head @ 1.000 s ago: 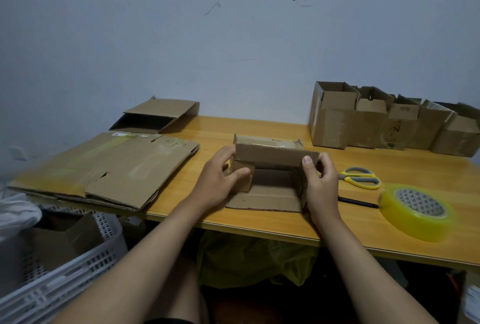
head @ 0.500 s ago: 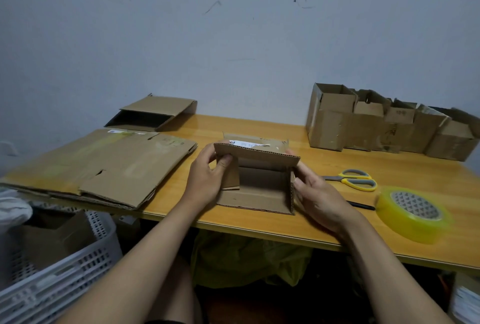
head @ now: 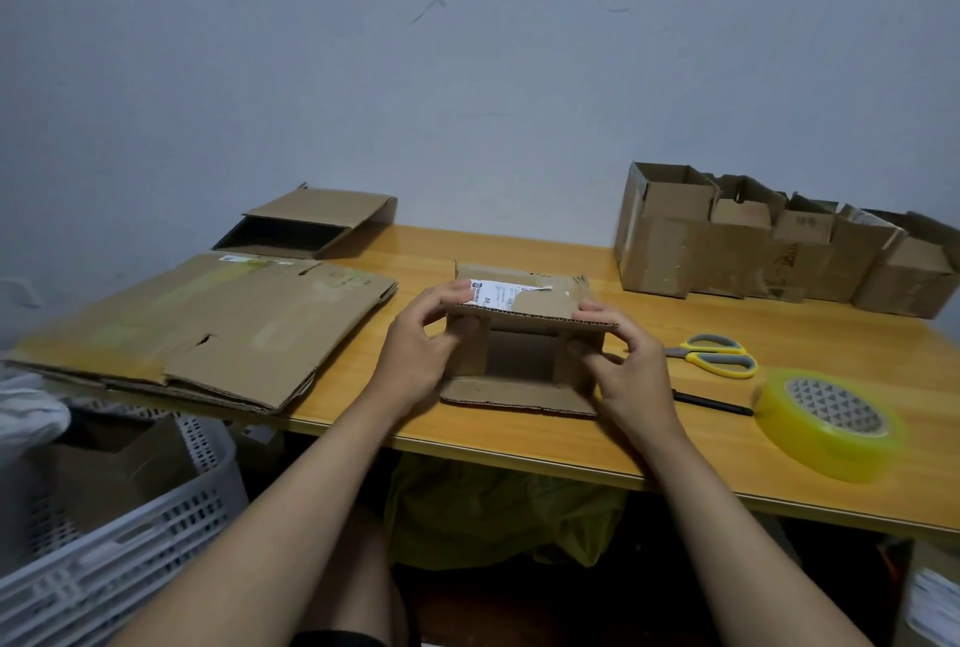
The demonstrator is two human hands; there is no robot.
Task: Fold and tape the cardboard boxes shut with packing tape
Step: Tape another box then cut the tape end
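Since half a second ago: right hand (head: pixel 626 366) shifted from the small cardboard box's (head: pixel 519 340) right side to its front right corner, thumb now on the right inner flap; upper flap lowered further, torn white shipping label (head: pixel 496 294) on top now in plain sight.

At far 9 o'clock, below the worktop (head: pixel 519 444) edge: white perforated plastic basket (head: pixel 130 537) with cardboard scraps inside. On the worktop's left part: stack of flattened cardboard sheets (head: pixel 208 324). Beyond it at 11 o'clock, against the wall: low open carton (head: pixel 306 225) lying flat, dark opening facing the viewer.

At centre, near the front edge: small cardboard box on its side, opening toward the viewer, lower flap flat on the worktop. Left hand (head: pixel 421 355) curled round the box's left front corner, fingers (head: pixel 457 290) on the upper flap beside the label, thumb pressing the left inner flap inward. Right hand grasping the right front corner likewise, fingers over the upper flap's edge.

At 3 o'clock from the box: yellow-and-grey scissors (head: pixel 714 360), just beside the right hand. Nearer the front: a thin black pen-like stick (head: pixel 711 402). At its right end: roll of clear packing tape (head: pixel 831 420) lying flat.

At 1 o'clock, along the wall: row of open cardboard boxes (head: pixel 779 251), touching one another, flaps up.
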